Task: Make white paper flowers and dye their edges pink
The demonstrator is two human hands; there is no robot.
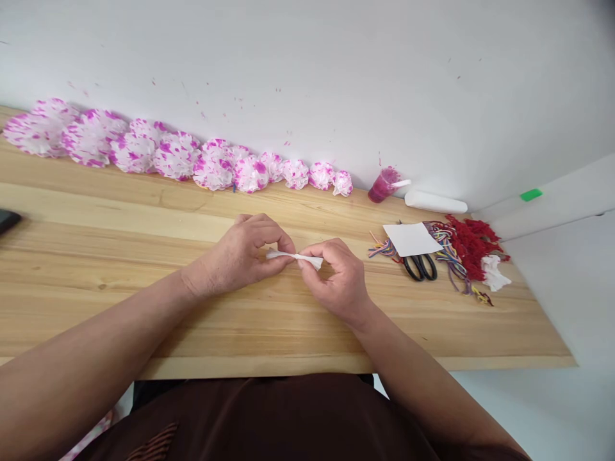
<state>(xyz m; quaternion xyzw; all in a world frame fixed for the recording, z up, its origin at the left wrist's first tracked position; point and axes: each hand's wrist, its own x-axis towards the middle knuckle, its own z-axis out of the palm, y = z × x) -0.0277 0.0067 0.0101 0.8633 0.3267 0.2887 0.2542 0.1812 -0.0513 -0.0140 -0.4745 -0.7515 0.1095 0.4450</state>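
Tissue strip (295, 257), white and folded narrow, gripped at both ends and stretched level over the wooden table (96, 256), well left of the scissors (420, 266). Left hand (240, 256) closed on one end, thumb and fingers bunched round it. Right hand (336, 278) closed on the other end, pinching between thumb and forefinger. Held so, most likely, to keep the folds pressed tight and the middle free.

Touching the scissors on the far side: white card (410, 239), covering the blade tips and part of a tangle of coloured ties (449, 253). Just right of the scissors: heap of red threads (473, 243), with a crumpled tissue scrap (494, 272) at its near edge. Probably kept there for easy reach, yet clear of the working spot.

Beyond the scissors, against the wall: clear plastic cup (383, 186) holding pink dye, with a white handle sticking out over the rim — brush or stick, cannot tell. Beside the cup, a white tube (435, 202) lying on its side.

Far left of the scissors, along the wall: row of pink-spotted tissue flowers (177, 153), set back in a line — likely out of the way for drying.
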